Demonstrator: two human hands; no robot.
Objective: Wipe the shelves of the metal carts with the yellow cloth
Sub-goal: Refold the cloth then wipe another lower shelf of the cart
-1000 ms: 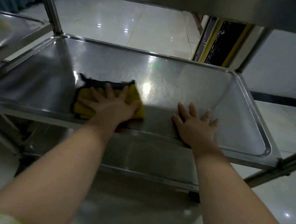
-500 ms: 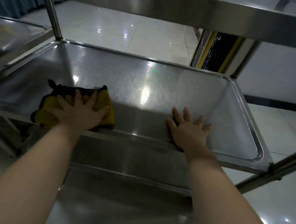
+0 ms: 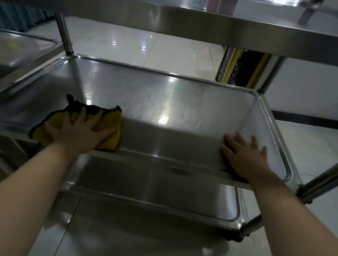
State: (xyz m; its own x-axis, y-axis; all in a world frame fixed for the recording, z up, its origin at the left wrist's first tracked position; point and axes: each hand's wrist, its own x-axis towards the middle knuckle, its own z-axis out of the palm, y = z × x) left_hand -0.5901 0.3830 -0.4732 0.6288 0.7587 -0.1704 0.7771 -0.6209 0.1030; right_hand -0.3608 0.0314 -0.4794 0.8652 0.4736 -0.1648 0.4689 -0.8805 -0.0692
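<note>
A metal cart fills the view, and its middle shelf point(image 3: 167, 105) is a shallow steel tray. The yellow cloth point(image 3: 111, 122) with a dark edge lies flat on that shelf near the front left. My left hand point(image 3: 79, 131) presses down on the cloth with spread, straight fingers. Flat on the bare shelf near its front right corner rests my right hand point(image 3: 245, 155), fingers straight and holding nothing.
The cart's top shelf point(image 3: 181, 17) hangs just above my hands, and its bottom shelf point(image 3: 154, 189) lies below. A second metal cart point(image 3: 9, 54) stands close on the left. Upright posts point(image 3: 64, 34) rise at the corners. Glossy tiled floor point(image 3: 154, 48) surrounds the carts.
My left hand has slid the cloth leftward along the front of the middle shelf. My right hand has shifted toward the shelf's right corner. The view has tilted up, showing the top shelf.
</note>
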